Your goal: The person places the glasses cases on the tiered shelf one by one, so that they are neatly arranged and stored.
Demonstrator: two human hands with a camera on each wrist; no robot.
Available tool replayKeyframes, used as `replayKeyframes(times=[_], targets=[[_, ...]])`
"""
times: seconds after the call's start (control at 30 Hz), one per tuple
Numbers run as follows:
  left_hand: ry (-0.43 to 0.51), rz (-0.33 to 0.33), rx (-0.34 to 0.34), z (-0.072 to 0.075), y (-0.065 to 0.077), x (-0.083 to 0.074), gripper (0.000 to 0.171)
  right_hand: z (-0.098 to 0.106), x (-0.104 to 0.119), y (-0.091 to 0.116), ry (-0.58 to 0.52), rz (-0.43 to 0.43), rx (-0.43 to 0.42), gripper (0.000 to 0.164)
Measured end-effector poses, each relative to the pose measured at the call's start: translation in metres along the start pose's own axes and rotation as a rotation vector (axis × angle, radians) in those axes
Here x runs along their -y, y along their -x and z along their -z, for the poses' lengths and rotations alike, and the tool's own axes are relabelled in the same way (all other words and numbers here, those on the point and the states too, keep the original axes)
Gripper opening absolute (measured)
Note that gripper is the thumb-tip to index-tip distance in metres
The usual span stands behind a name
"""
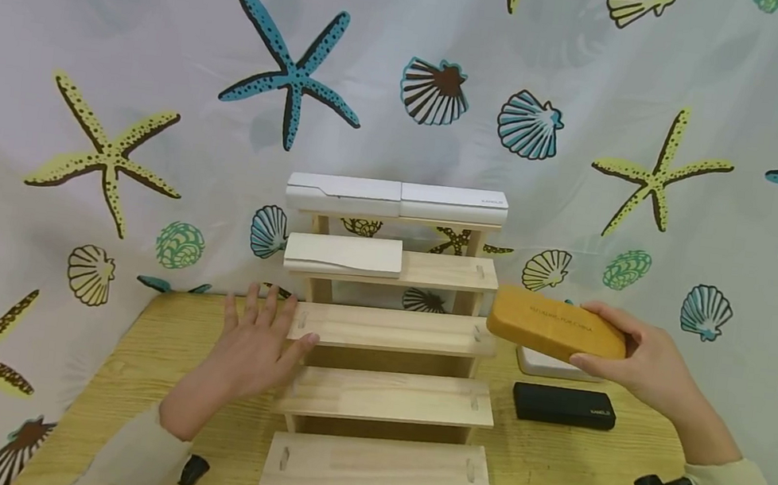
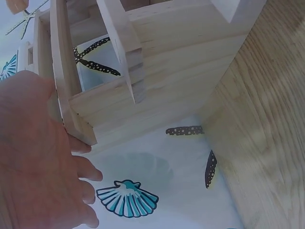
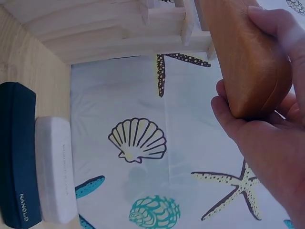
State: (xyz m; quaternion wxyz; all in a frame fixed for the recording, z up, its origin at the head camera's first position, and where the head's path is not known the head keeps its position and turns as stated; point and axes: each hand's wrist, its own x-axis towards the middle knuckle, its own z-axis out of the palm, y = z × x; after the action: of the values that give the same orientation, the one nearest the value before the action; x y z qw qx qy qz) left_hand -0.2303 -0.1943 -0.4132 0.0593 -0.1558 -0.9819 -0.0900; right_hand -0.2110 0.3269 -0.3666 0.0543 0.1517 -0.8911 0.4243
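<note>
My right hand (image 1: 652, 368) grips the right end of a mustard-tan glasses case (image 1: 556, 325), thumb on the near side. The case is held in the air at the right end of a stepped wooden rack (image 1: 386, 398), level with its middle shelf, and lettering shows on its top. My left hand (image 1: 250, 351) lies with fingers spread at the left end of that middle shelf (image 1: 386, 329), the thumb over its edge. In the left wrist view the left fingers (image 2: 86, 169) extend past the rack's wooden side. Two white cases (image 1: 344, 193) fill the top shelf; another white case (image 1: 344, 253) sits on the left of the second.
On the wooden table (image 1: 629, 478) right of the rack lie a black case (image 1: 563, 406) and, behind it, a white case (image 3: 57, 169) partly hidden in the head view by the tan one. A white curtain (image 1: 396, 51) with starfish and shells hangs close behind the rack.
</note>
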Motion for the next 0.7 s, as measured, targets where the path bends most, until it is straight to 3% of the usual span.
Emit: replayKeyframes(times=[0.5, 0.7], targets=[[-0.006, 0.006, -0.026, -0.008, -0.002, 0.002, 0.077, -0.006, 0.031, -0.051, 0.042, -0.001, 0.057, 0.075], [0.017, 0.009, -0.022, -0.011, -0.004, 0.003, 0.079, -0.009, 0.038, -0.074, 0.003, -0.006, 0.093, 0.077]])
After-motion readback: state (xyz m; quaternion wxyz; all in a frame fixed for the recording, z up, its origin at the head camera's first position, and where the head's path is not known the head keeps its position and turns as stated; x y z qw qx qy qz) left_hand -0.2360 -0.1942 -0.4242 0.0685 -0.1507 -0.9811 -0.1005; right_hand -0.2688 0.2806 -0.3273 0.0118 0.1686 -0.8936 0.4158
